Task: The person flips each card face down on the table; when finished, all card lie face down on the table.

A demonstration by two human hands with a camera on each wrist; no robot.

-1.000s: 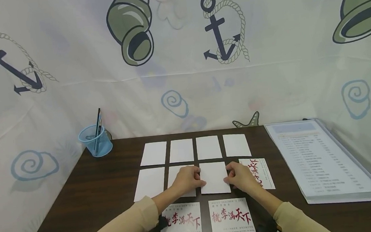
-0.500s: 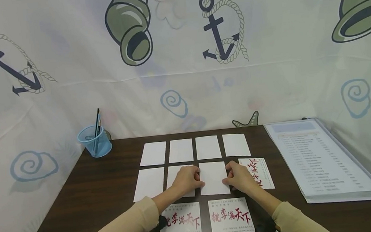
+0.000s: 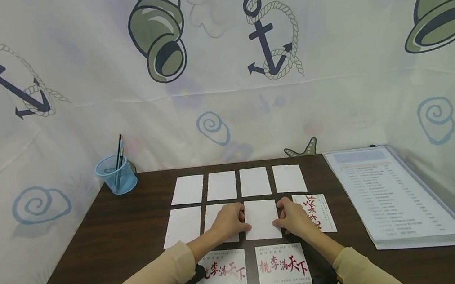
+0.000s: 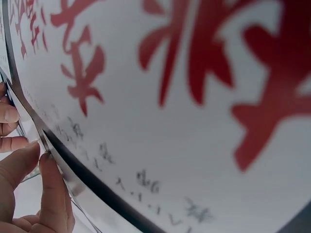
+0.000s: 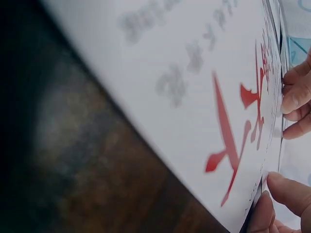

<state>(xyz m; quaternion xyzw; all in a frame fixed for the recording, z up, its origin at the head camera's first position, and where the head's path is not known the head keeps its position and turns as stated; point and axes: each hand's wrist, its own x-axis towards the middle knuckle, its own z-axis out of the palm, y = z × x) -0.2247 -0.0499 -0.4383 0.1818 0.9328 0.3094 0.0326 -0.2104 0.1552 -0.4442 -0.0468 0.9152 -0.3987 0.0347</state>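
Left hand (image 3: 229, 220) & right hand (image 3: 293, 217) pinching blank card (image 3: 262, 219) at 9 & 3 o'clock edges, prob. squaring it into grid on worktop (image 3: 118, 241).

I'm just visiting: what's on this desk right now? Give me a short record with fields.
surface: dark wooden table
back row: four blank white cards
middle row: three blank cards, then a red-lettered card at the right end
front row: two printed cards face up
left hand: fingers on the left edge of the third middle card
right hand: fingers on that card's right edge
far left corner: blue cup with pens
right side: printed sheet in a clear sleeve
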